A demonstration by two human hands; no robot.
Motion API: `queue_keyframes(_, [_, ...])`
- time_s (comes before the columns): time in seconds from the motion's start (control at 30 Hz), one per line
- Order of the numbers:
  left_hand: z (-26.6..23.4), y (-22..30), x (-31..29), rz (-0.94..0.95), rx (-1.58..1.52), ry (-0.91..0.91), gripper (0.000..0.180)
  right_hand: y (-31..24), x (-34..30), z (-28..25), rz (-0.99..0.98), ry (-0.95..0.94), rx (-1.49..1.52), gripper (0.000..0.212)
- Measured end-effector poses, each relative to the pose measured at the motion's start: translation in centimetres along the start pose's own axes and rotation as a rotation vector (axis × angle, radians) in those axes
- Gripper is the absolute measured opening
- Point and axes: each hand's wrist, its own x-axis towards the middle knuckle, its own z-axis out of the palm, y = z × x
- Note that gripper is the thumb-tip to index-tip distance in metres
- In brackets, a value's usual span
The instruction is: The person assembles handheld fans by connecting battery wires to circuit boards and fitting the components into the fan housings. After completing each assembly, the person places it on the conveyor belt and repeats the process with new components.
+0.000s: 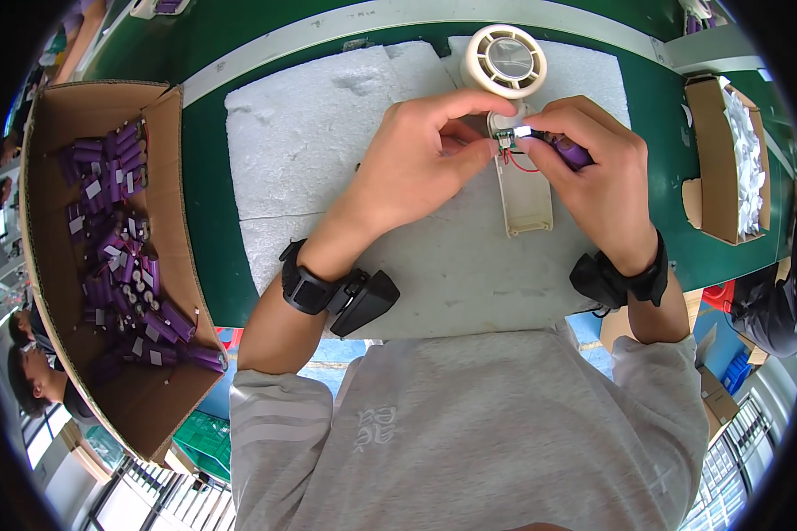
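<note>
Just below the cream fan head (510, 60), your right hand (604, 164) is closed around the purple battery (575, 154), its long axis slanting away from the green circuit board (505, 139); your left hand (425, 152) meets that board, pinching or not I cannot tell.

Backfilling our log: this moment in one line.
left hand: at circuit board | right hand: holds purple battery | cream fan: handle open

Pale stacked lettering (379, 425) on a grey shirt (487, 416), white tags (156, 357) on boxed purple cells (178, 320), too small to read
</note>
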Motion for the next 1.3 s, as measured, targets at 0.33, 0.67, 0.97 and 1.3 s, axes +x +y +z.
queue_keyframes(0.33, [0.3,-0.1,0.1,0.001,-0.061,0.068,0.029,-0.1,0.0,0.2,-0.029,0.026,-0.043,0.017])
queue_keyframes(0.67, [0.8,0.1,0.2,0.037,0.028,0.104,0.032,0.0,0.0,0.2,-0.021,0.028,-0.059,0.016])
queue_keyframes(0.97, [0.6,0.4,0.2,0.185,0.29,0.075,0.032,0.6,0.7,-0.7,0.156,-0.198,0.081,0.014])
queue_keyframes(1.3, [-1.0,-0.8,0.5,0.241,0.072,0.128,0.031,0.2,1.4,-3.0,0.504,-0.55,0.659,0.016])
